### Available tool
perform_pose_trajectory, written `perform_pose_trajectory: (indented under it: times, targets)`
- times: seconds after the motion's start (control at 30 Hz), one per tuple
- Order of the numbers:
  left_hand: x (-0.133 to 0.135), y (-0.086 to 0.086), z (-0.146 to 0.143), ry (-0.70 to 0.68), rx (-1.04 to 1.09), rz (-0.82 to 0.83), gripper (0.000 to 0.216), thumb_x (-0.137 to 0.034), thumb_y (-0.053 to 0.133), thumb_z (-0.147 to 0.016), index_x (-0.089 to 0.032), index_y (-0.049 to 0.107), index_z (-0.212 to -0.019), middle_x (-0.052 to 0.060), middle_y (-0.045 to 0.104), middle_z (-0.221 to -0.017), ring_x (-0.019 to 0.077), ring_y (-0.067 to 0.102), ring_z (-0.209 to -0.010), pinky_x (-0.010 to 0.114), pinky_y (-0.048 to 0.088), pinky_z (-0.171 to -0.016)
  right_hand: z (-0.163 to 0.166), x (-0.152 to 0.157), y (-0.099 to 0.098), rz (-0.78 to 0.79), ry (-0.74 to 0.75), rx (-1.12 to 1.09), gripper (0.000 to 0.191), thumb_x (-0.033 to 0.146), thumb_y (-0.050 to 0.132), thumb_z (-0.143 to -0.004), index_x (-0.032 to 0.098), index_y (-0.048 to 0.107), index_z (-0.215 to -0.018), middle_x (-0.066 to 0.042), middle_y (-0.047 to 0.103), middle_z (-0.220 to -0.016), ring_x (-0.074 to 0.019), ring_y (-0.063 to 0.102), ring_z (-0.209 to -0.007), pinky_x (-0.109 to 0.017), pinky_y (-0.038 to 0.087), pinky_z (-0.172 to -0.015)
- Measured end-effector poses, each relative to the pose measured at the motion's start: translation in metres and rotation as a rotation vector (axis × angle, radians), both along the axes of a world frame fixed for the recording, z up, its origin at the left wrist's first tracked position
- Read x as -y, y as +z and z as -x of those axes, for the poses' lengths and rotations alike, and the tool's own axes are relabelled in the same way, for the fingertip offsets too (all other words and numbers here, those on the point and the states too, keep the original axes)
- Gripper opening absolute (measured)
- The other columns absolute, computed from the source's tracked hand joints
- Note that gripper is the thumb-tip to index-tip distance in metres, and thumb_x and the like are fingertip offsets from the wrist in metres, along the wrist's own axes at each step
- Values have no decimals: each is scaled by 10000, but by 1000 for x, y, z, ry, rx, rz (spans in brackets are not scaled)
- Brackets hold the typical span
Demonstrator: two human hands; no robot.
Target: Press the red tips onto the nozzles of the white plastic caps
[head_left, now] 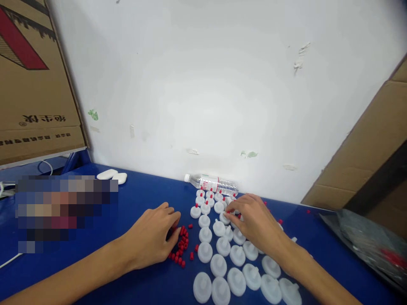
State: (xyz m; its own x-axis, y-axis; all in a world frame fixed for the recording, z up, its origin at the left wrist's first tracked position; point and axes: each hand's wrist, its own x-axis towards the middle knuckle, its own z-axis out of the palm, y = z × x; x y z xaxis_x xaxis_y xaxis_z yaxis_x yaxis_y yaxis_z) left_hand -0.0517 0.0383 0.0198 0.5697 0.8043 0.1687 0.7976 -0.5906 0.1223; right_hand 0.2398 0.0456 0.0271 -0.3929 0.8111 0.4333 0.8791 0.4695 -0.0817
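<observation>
My left hand [155, 237] rests by a loose pile of small red caps [182, 243] on the blue table. Its fingers are curled with a gap between thumb and forefinger, and I see nothing held there. My right hand [254, 218] reaches over rows of round white plastic lids with short spouts [237, 256]. Its thumb and forefinger pinch a small red cap [228, 212] at the spout of one lid. Several lids at the back have red caps on their spouts; the nearer ones show bare spouts. My right hand and forearm hide some lids.
A clear plastic bottle [211, 183] lies against the white wall behind the lids. A white earbud case [119, 178] sits at the back left, beside a blurred-out patch. Cardboard boxes [34, 93] stand left and right. A plastic bag [369, 241] lies at right.
</observation>
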Motion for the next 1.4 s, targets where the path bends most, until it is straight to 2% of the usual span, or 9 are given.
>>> perform_pose_trajectory:
  times: [0.23,0.37,0.47,0.67,0.87,1.07,1.23,1.3,1.4]
  targets:
    - [0,-1,-1,-10,112,-68,289,-238,368,-1019,-210,495,-761,44,588,-767,243,530,-781,338,328,-611,11,10,4,-48,-55,-138,177,364,385,-1086,226,488,-1045,-36,734,-814,-231,692,-593,-331,491,-502]
    - [6,2,-2,-95,234,-119,296,-243,348,-1038,-209,508,-791,27,573,-747,220,502,-739,335,335,-620,25,22,3,-62,54,-153,44,244,434,-1062,239,463,-1095,-86,726,-1121,-223,743,-913,-330,585,-693]
    - [15,4,-4,-164,303,-119,238,-271,412,-1035,-210,535,-840,15,590,-777,206,518,-741,328,342,-630,38,35,7,-127,201,-118,138,141,465,-1030,231,516,-1122,-92,669,-1227,-226,666,-1119,-374,565,-906]
    - [27,-3,-6,-289,282,-71,235,-407,482,-1058,-223,531,-921,5,621,-841,193,564,-723,326,354,-633,64,60,4,-394,380,2,168,104,517,-984,149,613,-1114,-87,714,-1007,-228,650,-884,-382,512,-853]
    - [25,-1,-6,-348,327,8,287,-216,314,-1087,-227,469,-846,-7,591,-790,166,536,-678,308,346,-627,69,61,5,-477,357,-19,135,264,541,-1054,172,630,-1011,-16,724,-844,-177,602,-739,-381,434,-863]
    - [25,0,-7,-279,488,202,417,-386,264,-1109,-222,469,-784,-28,541,-726,157,502,-666,293,404,-711,70,62,11,-553,360,-6,134,184,545,-1046,167,675,-1017,-24,781,-956,-153,623,-750,-404,393,-952]
    - [16,5,-7,-207,733,457,483,-513,282,-1088,-226,346,-705,-52,333,-659,140,311,-605,280,304,-566,53,49,12,-639,319,108,249,45,484,-1009,147,688,-1107,-65,784,-1133,-171,655,-810,-424,390,-988]
    - [11,7,-4,-163,787,430,479,-501,274,-1090,-230,301,-696,-56,266,-665,136,255,-591,285,258,-537,38,37,13,-529,230,99,238,77,499,-1023,206,676,-1118,-33,773,-1180,-180,664,-824,-444,379,-981]
    - [6,6,1,-133,610,173,448,-394,289,-1090,-224,291,-676,-58,296,-635,135,284,-570,305,254,-572,17,19,12,-356,102,-8,103,212,565,-1029,238,664,-1031,-23,790,-1014,-206,674,-836,-465,381,-980]
